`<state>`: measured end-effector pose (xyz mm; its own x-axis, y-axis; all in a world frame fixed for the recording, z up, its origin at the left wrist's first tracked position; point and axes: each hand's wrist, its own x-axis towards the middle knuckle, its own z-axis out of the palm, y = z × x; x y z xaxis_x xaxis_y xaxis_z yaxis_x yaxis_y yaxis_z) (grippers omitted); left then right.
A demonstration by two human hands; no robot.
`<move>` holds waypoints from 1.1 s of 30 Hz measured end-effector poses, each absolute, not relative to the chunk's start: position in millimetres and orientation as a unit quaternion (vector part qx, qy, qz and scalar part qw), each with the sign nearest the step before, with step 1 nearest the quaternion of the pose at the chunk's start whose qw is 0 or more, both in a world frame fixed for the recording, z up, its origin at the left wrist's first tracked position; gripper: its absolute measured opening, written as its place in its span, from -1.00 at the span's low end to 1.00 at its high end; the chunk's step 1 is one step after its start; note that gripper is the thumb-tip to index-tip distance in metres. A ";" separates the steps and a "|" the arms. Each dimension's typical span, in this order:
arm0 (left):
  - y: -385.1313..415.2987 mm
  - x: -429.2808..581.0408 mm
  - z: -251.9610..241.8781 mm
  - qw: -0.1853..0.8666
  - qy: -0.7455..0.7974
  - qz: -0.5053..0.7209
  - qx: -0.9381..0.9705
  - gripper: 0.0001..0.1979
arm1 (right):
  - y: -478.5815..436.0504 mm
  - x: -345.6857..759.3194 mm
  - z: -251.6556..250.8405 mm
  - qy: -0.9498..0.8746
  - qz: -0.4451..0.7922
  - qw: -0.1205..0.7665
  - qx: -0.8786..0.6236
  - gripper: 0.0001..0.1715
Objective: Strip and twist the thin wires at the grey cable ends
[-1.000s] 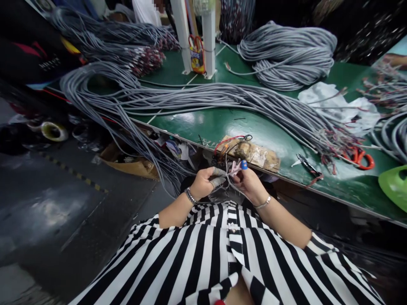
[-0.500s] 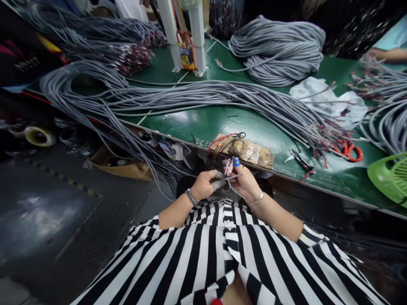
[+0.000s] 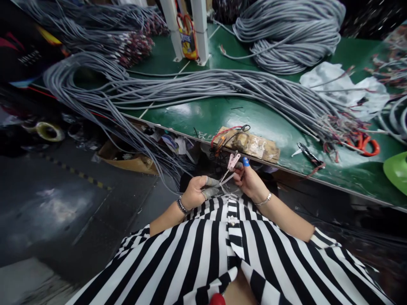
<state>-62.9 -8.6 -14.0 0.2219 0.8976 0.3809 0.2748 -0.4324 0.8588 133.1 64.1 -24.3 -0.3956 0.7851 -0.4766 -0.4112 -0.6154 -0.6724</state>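
In front of my striped shirt, my left hand (image 3: 197, 191) is closed, its grey-covered thumb and finger pinching the end part of a thin grey cable (image 3: 220, 184). To the right, my right hand (image 3: 251, 181) has its fingers curled around a pale strip (image 3: 228, 178) that runs from the cable end. Blue tape wraps my right thumb. A pink clip (image 3: 233, 161), like a clothes peg, stands beside my right fingertips at the bench edge. Whether the right fingers touch the clip is hard to tell.
A taped wooden block (image 3: 254, 144) with red and black wires lies at the edge of the green bench (image 3: 190, 114). Behind it stretches a long bundle of grey cables (image 3: 203, 84). Cutting pliers (image 3: 310, 155), orange-handled scissors (image 3: 365, 145) and a green plastic object (image 3: 397, 171) are at right.
My hands have moved a little apart, and more of the pale strip and cable shows between them. The pink clip now shows more clearly. The camera view has shifted slightly.
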 end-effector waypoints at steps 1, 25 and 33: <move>-10.2 -63.6 -14.4 0.322 0.416 0.467 0.711 -0.78 | 64.0 133.9 -24.9 -0.229 0.804 0.369 -0.406 -0.40; -29.1 -62.5 -5.7 0.276 0.404 0.463 0.739 -0.82 | 65.6 139.8 -25.4 -0.229 0.811 0.358 -0.403 -0.39; -22.0 -62.8 -11.7 0.279 0.483 0.485 0.673 -0.83 | 73.6 138.3 -4.4 -0.346 0.794 0.320 -0.384 -0.35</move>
<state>-62.8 -22.0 -11.7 0.0623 0.9215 0.3835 0.3798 -0.3772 0.8447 138.3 73.6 -4.4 -0.5000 0.7741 -0.3883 -0.2424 -0.5556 -0.7953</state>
